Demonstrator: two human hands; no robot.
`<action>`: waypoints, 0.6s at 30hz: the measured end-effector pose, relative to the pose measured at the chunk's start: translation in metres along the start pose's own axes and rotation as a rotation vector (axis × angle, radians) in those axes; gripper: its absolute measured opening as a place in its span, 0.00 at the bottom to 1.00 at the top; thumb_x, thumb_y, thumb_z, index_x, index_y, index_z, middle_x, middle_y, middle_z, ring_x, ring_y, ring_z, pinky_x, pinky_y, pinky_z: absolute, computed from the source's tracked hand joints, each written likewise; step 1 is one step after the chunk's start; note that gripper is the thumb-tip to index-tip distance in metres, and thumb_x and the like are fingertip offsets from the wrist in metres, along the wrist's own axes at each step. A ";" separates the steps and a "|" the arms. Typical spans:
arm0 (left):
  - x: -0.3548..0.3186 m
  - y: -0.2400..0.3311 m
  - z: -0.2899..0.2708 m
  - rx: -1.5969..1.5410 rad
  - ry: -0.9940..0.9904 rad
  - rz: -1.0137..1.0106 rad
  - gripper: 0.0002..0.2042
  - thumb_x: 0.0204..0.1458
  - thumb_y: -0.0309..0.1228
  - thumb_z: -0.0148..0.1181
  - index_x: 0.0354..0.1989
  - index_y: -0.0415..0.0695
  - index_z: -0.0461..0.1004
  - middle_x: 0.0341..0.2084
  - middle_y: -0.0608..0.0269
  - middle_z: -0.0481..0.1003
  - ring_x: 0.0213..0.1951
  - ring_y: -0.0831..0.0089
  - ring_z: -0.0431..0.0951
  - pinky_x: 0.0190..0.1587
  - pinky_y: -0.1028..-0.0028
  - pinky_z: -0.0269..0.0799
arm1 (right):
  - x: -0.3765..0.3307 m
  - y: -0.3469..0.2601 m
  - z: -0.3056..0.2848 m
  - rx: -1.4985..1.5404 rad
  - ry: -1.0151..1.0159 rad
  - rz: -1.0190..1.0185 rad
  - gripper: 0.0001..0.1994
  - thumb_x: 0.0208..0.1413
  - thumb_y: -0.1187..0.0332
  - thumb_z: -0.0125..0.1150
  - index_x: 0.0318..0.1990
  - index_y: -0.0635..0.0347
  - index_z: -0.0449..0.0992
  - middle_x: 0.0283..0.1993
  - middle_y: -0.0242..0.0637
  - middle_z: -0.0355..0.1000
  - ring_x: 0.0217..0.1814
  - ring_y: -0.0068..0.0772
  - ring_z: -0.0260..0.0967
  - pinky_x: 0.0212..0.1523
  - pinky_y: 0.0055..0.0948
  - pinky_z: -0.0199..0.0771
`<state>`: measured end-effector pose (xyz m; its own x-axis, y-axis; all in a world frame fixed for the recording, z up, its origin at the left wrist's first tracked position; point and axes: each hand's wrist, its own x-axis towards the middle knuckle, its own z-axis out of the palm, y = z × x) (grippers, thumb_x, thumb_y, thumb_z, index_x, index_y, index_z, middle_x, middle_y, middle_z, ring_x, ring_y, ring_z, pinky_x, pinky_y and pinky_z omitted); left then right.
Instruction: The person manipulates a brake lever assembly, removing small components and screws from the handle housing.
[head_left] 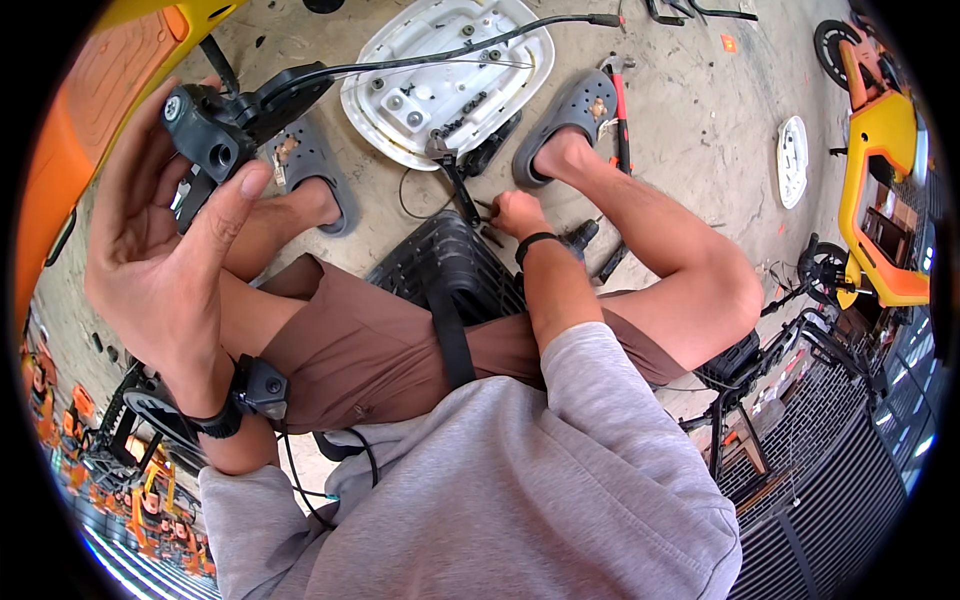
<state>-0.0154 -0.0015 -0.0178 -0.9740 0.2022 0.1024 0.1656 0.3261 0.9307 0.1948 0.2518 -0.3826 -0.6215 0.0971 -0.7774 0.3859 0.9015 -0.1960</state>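
My left hand [165,250] is raised close to the camera and grips a black brake-lever clamp [215,130], thumb pressed against its side; a black cable [430,55] runs from it across the floor. My right hand [515,212] reaches down between my feet to the concrete floor, fingers closed around a small dark tool or part [487,215] that I cannot make out. Just above it lie grey pliers [450,170]. A white plastic cover [440,70] lies upside down on the floor, with several screws and small parts in it.
I sit on a black plastic crate [440,260], grey clogs on both feet. A red-handled hammer [620,110] lies by my right foot. An orange and yellow vehicle body [110,80] stands at left, another yellow one [880,180] at right. A small white cover [792,160] lies further right.
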 end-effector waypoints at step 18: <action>0.002 0.002 0.002 0.053 -0.044 -0.002 0.27 0.44 0.14 0.66 0.56 0.28 0.67 0.49 0.44 0.73 0.50 0.66 0.76 0.54 0.70 0.72 | -0.011 0.007 -0.003 0.097 0.008 0.094 0.13 0.41 0.61 0.68 0.36 0.50 0.84 0.40 0.44 0.78 0.44 0.46 0.75 0.48 0.39 0.75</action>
<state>-0.0166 0.0016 -0.0162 -0.9668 0.2412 0.0844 0.1731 0.3751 0.9107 0.2025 0.2586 -0.3743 -0.5844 0.1829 -0.7906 0.5065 0.8434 -0.1793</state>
